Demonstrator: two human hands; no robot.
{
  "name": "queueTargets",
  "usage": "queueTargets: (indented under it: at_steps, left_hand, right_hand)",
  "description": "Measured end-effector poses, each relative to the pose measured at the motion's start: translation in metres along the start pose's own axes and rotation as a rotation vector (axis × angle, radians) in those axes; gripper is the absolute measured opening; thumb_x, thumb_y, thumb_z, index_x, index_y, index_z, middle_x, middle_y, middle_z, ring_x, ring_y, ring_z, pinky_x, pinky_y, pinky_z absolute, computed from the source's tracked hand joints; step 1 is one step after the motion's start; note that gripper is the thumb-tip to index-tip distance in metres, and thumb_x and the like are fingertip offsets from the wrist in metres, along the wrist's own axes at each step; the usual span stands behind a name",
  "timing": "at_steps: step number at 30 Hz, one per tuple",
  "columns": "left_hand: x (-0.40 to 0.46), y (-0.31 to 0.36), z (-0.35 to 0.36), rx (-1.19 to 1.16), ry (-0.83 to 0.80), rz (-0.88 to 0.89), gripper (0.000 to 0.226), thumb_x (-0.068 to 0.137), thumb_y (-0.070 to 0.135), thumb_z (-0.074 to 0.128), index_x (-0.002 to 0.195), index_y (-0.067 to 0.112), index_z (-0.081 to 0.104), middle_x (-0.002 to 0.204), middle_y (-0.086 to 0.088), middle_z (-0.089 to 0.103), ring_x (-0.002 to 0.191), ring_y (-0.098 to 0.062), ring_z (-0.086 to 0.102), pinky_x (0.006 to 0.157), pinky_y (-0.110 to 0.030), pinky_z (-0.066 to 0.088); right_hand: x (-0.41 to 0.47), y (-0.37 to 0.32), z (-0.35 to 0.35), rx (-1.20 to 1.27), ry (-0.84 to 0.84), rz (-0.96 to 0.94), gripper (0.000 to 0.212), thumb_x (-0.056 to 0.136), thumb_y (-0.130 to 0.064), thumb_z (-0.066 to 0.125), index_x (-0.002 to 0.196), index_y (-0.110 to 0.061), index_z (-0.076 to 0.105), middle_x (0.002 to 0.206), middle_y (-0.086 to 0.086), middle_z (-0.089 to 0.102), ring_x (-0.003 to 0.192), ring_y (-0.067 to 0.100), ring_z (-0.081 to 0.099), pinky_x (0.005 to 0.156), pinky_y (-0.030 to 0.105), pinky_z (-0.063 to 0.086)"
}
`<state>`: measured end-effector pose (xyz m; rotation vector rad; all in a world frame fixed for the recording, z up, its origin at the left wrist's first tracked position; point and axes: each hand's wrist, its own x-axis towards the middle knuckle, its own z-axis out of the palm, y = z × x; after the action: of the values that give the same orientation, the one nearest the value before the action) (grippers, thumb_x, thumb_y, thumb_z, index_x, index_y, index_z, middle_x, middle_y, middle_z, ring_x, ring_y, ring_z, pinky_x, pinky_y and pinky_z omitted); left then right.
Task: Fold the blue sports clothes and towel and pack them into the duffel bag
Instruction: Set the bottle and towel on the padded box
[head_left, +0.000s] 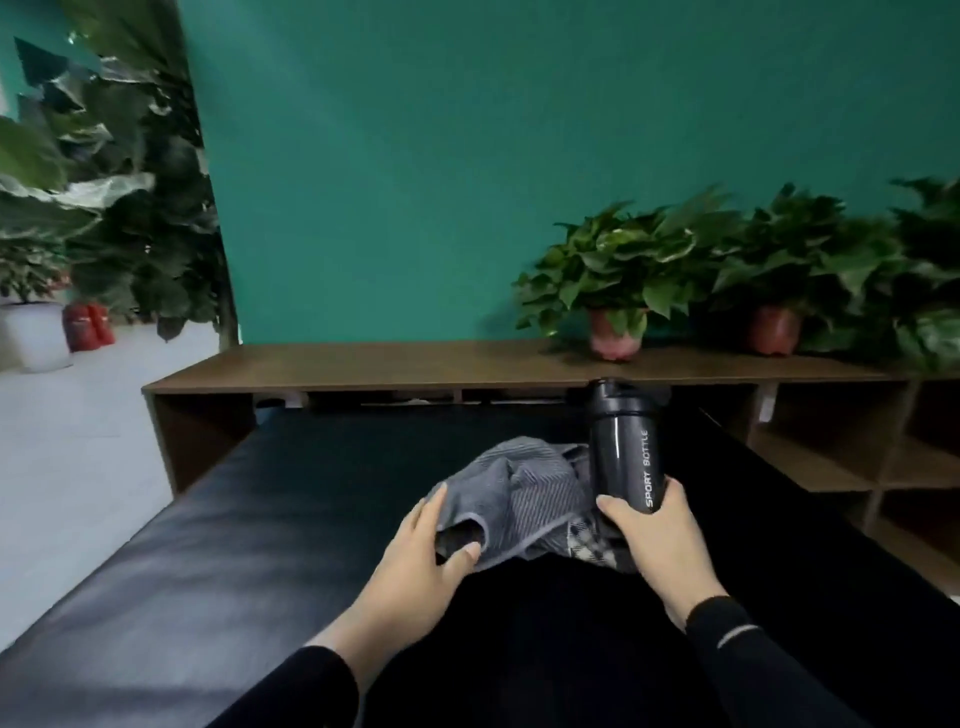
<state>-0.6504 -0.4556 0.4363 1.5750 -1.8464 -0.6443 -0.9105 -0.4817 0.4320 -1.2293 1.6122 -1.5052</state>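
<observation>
in the head view, your left hand (422, 558) gripped the near edge of the grey-blue towel (511, 499), thumb curled over a fold and fingers tucked along its side. the towel lay bunched on the black padded bench (218, 525), just in front of you, with striped and checked patches showing among its folds. your right hand (655, 535) was wrapped round the base of a dark bottle (626, 441), thumb on its left side and fingers on the right; the bottle stood upright, lettered "sport bottle" along its side, its lower part touching the towel's right edge. a dark mass (545, 623) filled the space between your forearms below the towel; you could not tell from this view whether it was the duffel bag. both sleeves were black. beyond the bench ran a low wooden shelf unit (415, 364) against a teal wall (467, 156), with potted plants (618, 275) on its right half. more foliage stood at the far left.
</observation>
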Motion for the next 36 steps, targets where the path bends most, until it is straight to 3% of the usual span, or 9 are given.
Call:
queueTargets:
  at_steps: [4,8,10,13,18,22,25,29,36]
  left_hand:
    - [0.046,0.001,0.046,0.449,-0.029,0.041,0.079,0.095,0.070,0.038,0.159,0.042,0.001,0.169,0.000,0.008,0.155,-0.015,0.006,0.126,-0.042,0.006]
    - [0.100,0.028,0.087,0.402,0.040,0.074,0.072,0.096,0.064,0.047,0.156,0.038,0.017,0.160,0.000,0.033,0.148,-0.019,0.030,0.123,-0.046,0.018]
    - [0.124,0.042,0.107,0.348,0.124,0.104,0.055,0.094,0.058,0.056,0.136,0.030,0.034,0.138,0.003,0.055,0.127,-0.021,0.053,0.112,-0.045,0.033]
    - [0.162,0.058,0.134,0.432,0.171,0.142,0.035,0.096,0.056,0.053,0.112,0.027,0.042,0.119,0.001,0.060,0.109,-0.026,0.059,0.098,-0.046,0.040]
    - [0.212,0.071,0.161,0.531,0.035,0.020,0.059,0.098,0.066,0.031,0.146,0.035,0.044,0.152,-0.007,0.034,0.141,-0.030,0.032,0.113,-0.059,0.022]
    - [0.215,0.072,0.163,0.520,0.290,0.160,0.043,0.097,0.061,0.042,0.128,0.035,0.055,0.129,-0.005,0.044,0.124,-0.031,0.042,0.099,-0.051,0.035]
    - [0.216,0.075,0.161,0.456,0.168,0.177,0.037,0.101,0.050,0.039,0.130,0.032,0.054,0.134,0.000,0.050,0.130,-0.027,0.043,0.103,-0.050,0.032]
    - [0.221,0.077,0.162,0.493,-0.068,0.166,0.054,0.104,0.051,0.026,0.154,0.031,0.032,0.162,0.006,0.030,0.151,-0.018,0.021,0.118,-0.055,0.014]
    - [0.218,0.075,0.159,0.344,-0.017,0.171,0.056,0.104,0.057,0.029,0.154,0.032,0.030,0.163,0.009,0.029,0.150,-0.017,0.025,0.120,-0.054,0.017]
  right_hand:
    - [0.049,0.021,-0.017,0.038,0.015,-0.029,0.058,0.081,-0.033,0.082,0.130,-0.023,0.054,0.110,-0.005,0.069,0.092,0.010,0.070,0.067,0.024,0.052]
    - [0.093,0.028,-0.029,-0.070,0.078,-0.102,0.077,0.077,-0.043,0.082,0.139,-0.028,0.040,0.109,-0.006,0.063,0.092,0.012,0.065,0.070,0.026,0.049]
    - [0.113,0.027,-0.036,-0.114,0.135,-0.128,0.078,0.079,-0.038,0.083,0.138,-0.025,0.034,0.110,-0.003,0.062,0.087,0.011,0.063,0.066,0.025,0.046]
    - [0.140,0.023,-0.046,-0.241,0.214,-0.221,0.078,0.081,-0.035,0.082,0.142,-0.018,0.038,0.134,0.007,0.052,0.098,0.014,0.052,0.081,0.025,0.038]
    - [0.174,0.020,-0.058,-0.440,0.249,-0.312,0.084,0.087,-0.045,0.074,0.155,-0.017,0.033,0.149,0.007,0.037,0.122,0.023,0.049,0.088,0.020,0.031]
    - [0.189,0.036,-0.053,-0.626,0.138,-0.245,0.083,0.085,-0.056,0.072,0.150,-0.018,0.038,0.139,0.013,0.053,0.118,0.030,0.055,0.089,0.035,0.041]
    - [0.191,0.036,-0.052,-0.552,0.143,-0.220,0.077,0.085,-0.056,0.071,0.144,-0.018,0.039,0.137,0.013,0.051,0.117,0.031,0.054,0.086,0.034,0.037]
    - [0.192,0.035,-0.051,-0.620,0.175,-0.260,0.077,0.087,-0.062,0.065,0.146,-0.020,0.040,0.149,0.010,0.043,0.132,0.036,0.043,0.106,0.048,0.038]
    - [0.187,0.031,-0.048,-0.661,0.227,-0.315,0.079,0.090,-0.067,0.055,0.152,-0.020,0.039,0.155,0.004,0.038,0.137,0.032,0.038,0.111,0.053,0.035]
